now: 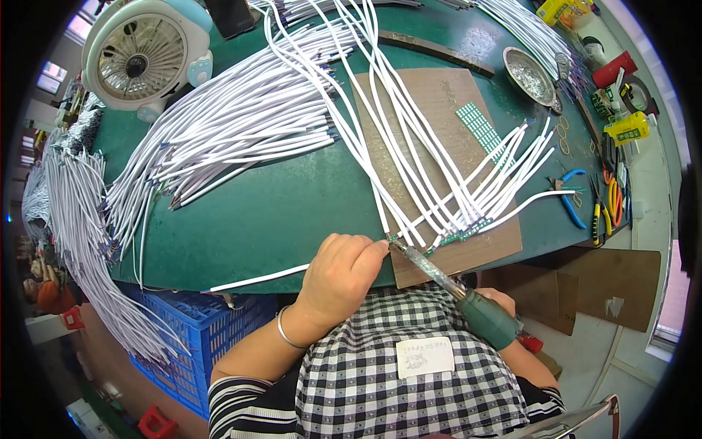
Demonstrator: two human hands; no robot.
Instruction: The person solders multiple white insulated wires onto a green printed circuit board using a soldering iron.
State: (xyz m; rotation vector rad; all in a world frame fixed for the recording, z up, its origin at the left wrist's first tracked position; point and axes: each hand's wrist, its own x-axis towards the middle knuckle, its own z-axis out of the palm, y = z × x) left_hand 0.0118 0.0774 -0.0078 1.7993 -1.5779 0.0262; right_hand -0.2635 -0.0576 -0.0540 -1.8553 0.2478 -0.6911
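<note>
My left hand [342,276] is closed, thumb and forefinger pinching the end of a white cable [263,277] that runs out to the left across the table edge. Its fingertips are at a small green circuit board [393,238] near the cardboard's lower left. My right hand [499,298] is wrapped round the green handle of a soldering iron [488,317], partly hidden behind it. The iron's tip points up and left, close to my left fingertips. Several white cables [428,175] end at a row of small green boards [468,233] on the cardboard sheet [409,272].
Big bundles of white cables [248,102] cover the table's left, some hanging over a blue crate [175,336]. A fan [139,58] stands at the back left. To the right are a metal bowl [528,77], blue-handled pliers [569,197], a green perforated panel [479,128] and a yellow bottle [630,129].
</note>
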